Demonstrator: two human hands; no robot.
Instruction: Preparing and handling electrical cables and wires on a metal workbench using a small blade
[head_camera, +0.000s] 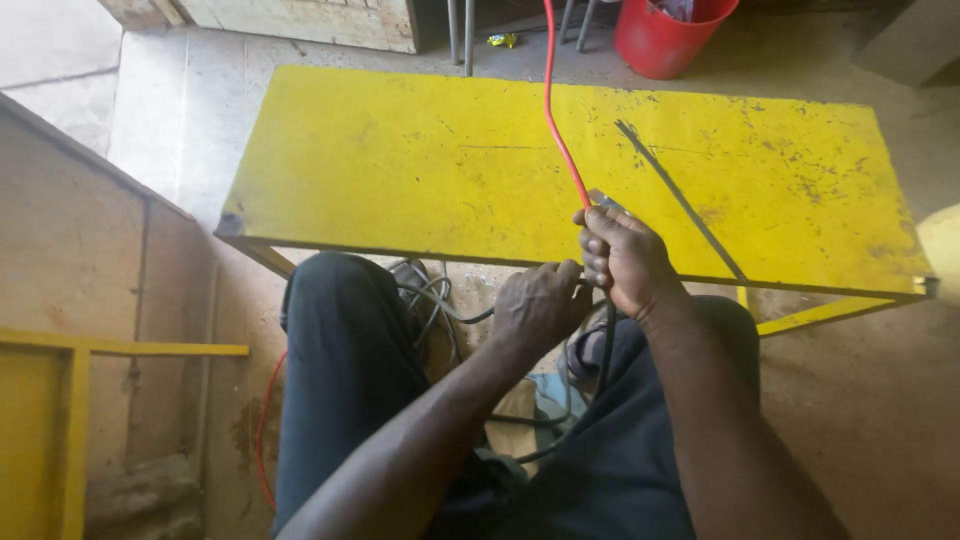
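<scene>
The right hand (625, 258) was closed around the red cable (556, 120) at the yellow table's (400, 170) near edge; the left hand (535, 305) pinched grey cables (440, 300) just beside it. A red bucket (668, 38) stood beyond the table.

Bare forearms, no sleeves in view, dark trousers on both legs

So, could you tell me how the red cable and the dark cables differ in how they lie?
The red cable runs taut and nearly straight across the yellow table up from the right hand; the dark cables hang in loose loops below the table edge, by the left hand. Red is single; dark are several. Both meet at the hands.
</scene>
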